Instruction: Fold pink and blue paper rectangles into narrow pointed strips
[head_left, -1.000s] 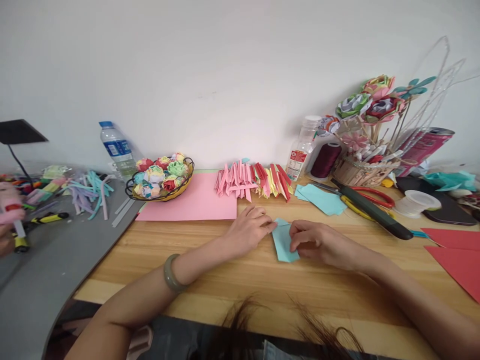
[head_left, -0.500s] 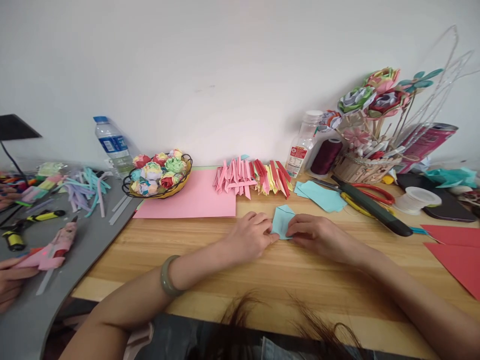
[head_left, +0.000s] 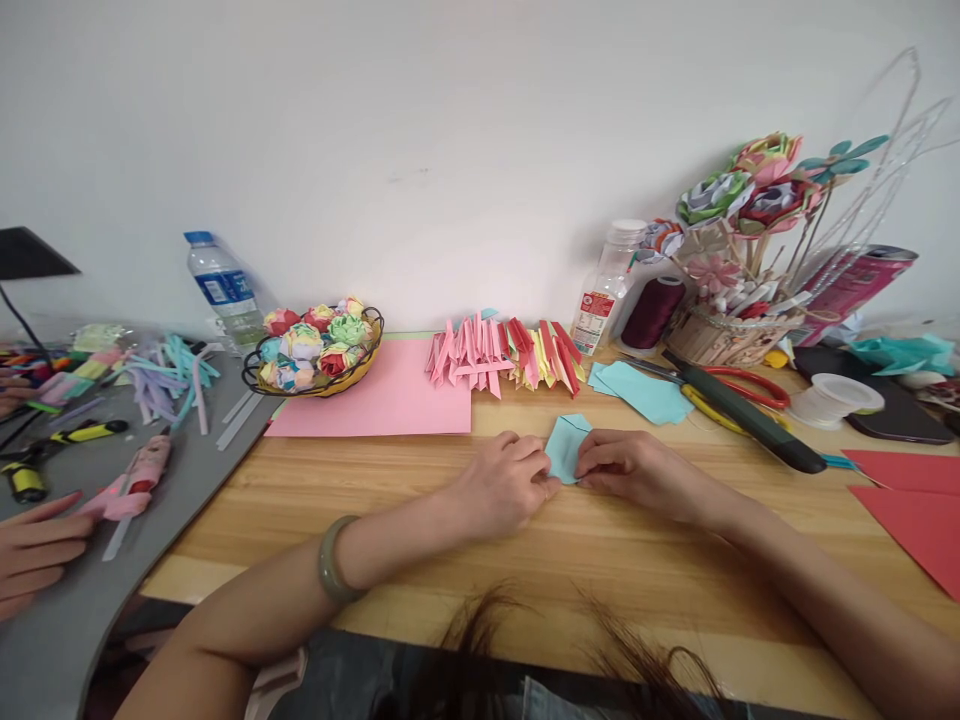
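A small light-blue piece of paper (head_left: 565,446) with its top corners folded in lies on the wooden table between my hands. My left hand (head_left: 511,482), with a bangle on the wrist, pinches its lower left edge. At the lower right edge my right hand (head_left: 616,462) grips the same paper, fingertips pressed together. Just beyond, flat light-blue sheets (head_left: 646,391) lie in a small stack. Folded pink paper strips (head_left: 469,356) stand in a row behind, beside red and yellow ones (head_left: 544,358).
A basket of paper flowers (head_left: 319,350) sits on pink paper (head_left: 405,405). Scissors and pliers (head_left: 750,415), a thread spool (head_left: 836,400) and red paper (head_left: 911,515) are at the right. Another person's hand (head_left: 37,555) is at the left grey table, by a pink wrapped item (head_left: 139,480).
My hands and the blue paper have shifted slightly towards me, and my left fingers are curled in more. The other person's hand has moved right and up with the pink item.
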